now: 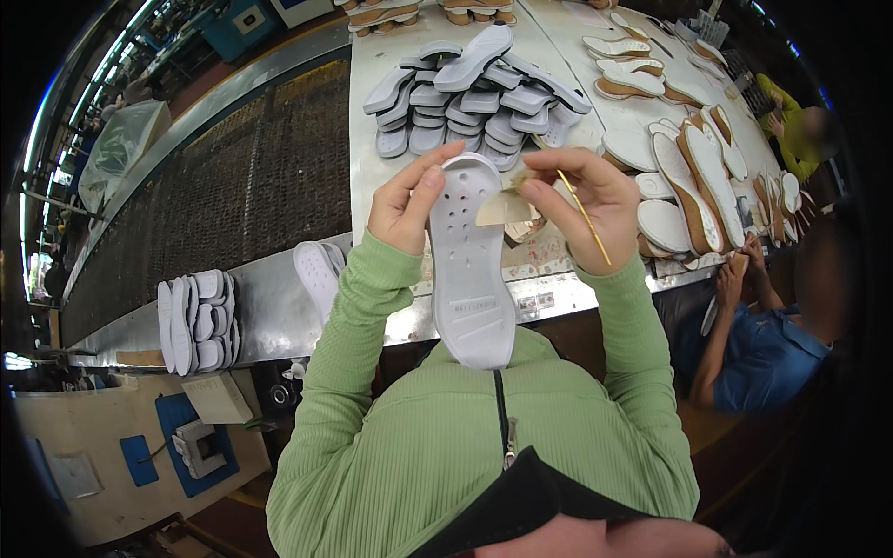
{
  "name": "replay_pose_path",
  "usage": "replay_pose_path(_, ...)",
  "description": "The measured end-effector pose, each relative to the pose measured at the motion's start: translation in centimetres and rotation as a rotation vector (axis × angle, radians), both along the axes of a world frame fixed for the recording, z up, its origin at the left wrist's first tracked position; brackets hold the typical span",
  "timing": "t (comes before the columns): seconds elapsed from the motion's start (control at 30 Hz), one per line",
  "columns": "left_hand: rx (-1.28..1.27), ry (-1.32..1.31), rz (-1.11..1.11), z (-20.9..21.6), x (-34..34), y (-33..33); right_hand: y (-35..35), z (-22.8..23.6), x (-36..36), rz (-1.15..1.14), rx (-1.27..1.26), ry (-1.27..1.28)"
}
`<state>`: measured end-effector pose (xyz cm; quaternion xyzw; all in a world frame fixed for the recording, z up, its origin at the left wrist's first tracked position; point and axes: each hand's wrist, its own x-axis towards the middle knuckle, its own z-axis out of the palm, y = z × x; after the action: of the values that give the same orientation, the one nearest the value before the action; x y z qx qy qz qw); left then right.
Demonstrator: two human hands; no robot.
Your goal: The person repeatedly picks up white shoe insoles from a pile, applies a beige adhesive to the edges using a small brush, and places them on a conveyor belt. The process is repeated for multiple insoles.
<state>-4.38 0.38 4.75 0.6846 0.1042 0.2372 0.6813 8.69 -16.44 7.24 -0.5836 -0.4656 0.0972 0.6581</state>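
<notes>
Grey sole (468, 265) held lengthwise, holed end far; cream flap (502, 210) over right edge, thin yellow stick (585, 220) farther right.

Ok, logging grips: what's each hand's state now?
Left hand: closed on a light-grey, perforated shoe sole.
Right hand: holding a cream half-round piece and a thin yellow stick.

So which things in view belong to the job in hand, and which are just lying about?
In the job:
grey sole, in left hand
beige piece and yellow stick, in right hand
likely the grey sole pile

Apparently lying about:
white-and-tan soles, right
whitish box, lower left
</notes>
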Motion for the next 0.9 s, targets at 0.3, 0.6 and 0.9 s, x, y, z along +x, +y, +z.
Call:
replay_pose_path(0.3, 0.030, 0.001, 0.062, -0.3, -0.9, 0.7, 5.4, -0.4, 0.1, -0.036, 0.211, -0.385)
replay_pose_path(0.6, 0.044, -0.114, 0.092, -0.6, -1.0, 0.6, 7.2, -0.7, -0.1, -0.024, 0.268, -0.551)
replay_pose_path(0.9, 0.162, -0.146, 0.201, -1.6, -0.6, 1.0, 7.6, -1.8, -0.1, -0.084, 0.299, -0.543)
